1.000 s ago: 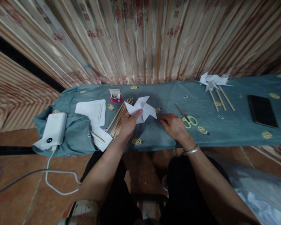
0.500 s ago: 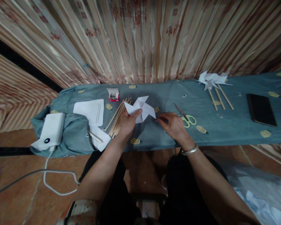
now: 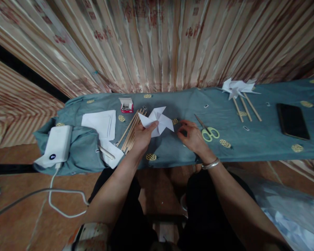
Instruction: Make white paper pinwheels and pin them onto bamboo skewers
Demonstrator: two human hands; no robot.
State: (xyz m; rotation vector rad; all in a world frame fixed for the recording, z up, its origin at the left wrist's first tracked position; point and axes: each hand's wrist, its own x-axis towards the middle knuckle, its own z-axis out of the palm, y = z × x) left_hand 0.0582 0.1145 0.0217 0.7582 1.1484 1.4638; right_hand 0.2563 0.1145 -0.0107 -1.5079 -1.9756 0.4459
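Note:
My left hand (image 3: 142, 135) grips a white folded paper pinwheel (image 3: 157, 121) by its lower left blade, above the blue-grey cloth (image 3: 251, 139). My right hand (image 3: 192, 136) rests on the cloth just right of the pinwheel, fingers curled and pinched together; whether anything small sits between them cannot be seen. A silver bangle circles that wrist. Green-handled scissors (image 3: 208, 130) lie right beside the right hand. A bundle of wooden sticks (image 3: 131, 130) lies just left of the left hand.
A small red box of pins (image 3: 127, 105) and white paper sheets (image 3: 99, 122) lie at the left, with a white power bank (image 3: 57, 144) and its cable. Finished pinwheels on sticks (image 3: 239, 92) and a black phone (image 3: 292, 121) lie at the right. Striped curtain behind.
My right hand has slid a little up and left on the cloth, closer to the pinwheel. The left hand and pinwheel have stayed in place.

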